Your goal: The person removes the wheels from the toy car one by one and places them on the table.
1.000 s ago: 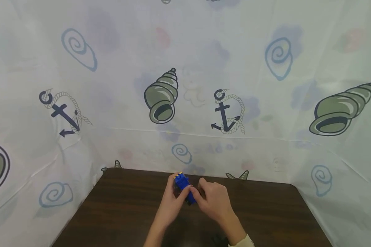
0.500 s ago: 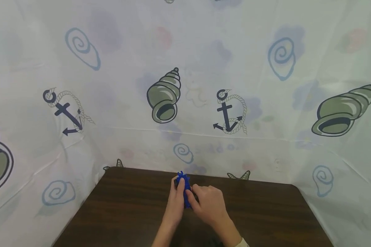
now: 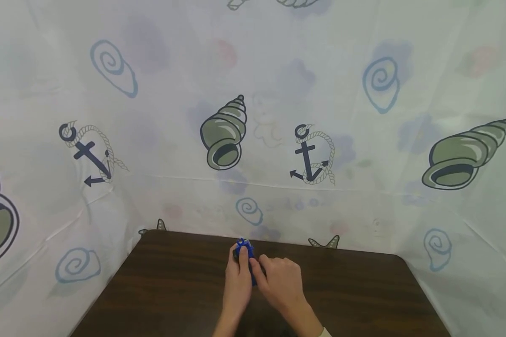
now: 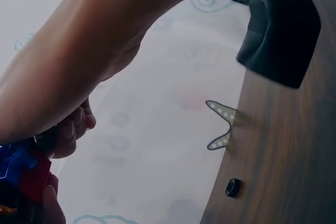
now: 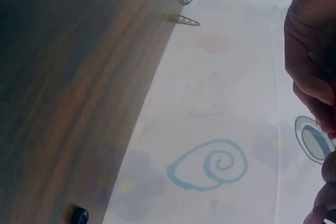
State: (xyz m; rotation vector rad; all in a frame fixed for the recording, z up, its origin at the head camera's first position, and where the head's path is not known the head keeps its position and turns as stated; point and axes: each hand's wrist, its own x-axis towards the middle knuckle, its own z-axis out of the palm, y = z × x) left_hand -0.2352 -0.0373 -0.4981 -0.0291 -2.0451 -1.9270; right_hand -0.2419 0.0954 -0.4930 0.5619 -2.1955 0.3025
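A blue toy (image 3: pixel 246 247) is held upright over the table by both hands; its exact kind cannot be told. My left hand (image 3: pixel 238 285) grips it from the left with the thumb laid along its near face. My right hand (image 3: pixel 283 281) pinches its lower right side between thumb and curled fingers. In the left wrist view the toy (image 4: pixel 18 163) also shows a red block (image 4: pixel 35 178) and a bit of orange, with a dark part near the right fingers. Its lower end is mostly hidden by the hands.
A small black ring, like a toy wheel (image 4: pixel 233 187), lies on the dark wooden table (image 3: pixel 354 290) near the far edge. A pale cloth printed with shells and anchors (image 3: pixel 173 140) hangs behind and at both sides. A dark wrist mount (image 4: pixel 278 35) sits on the right arm.
The toy has turned in the hands from slanted to more upright, and its yellow parts no longer show. My left thumb has moved up over its face; the right hand has shifted slightly left.
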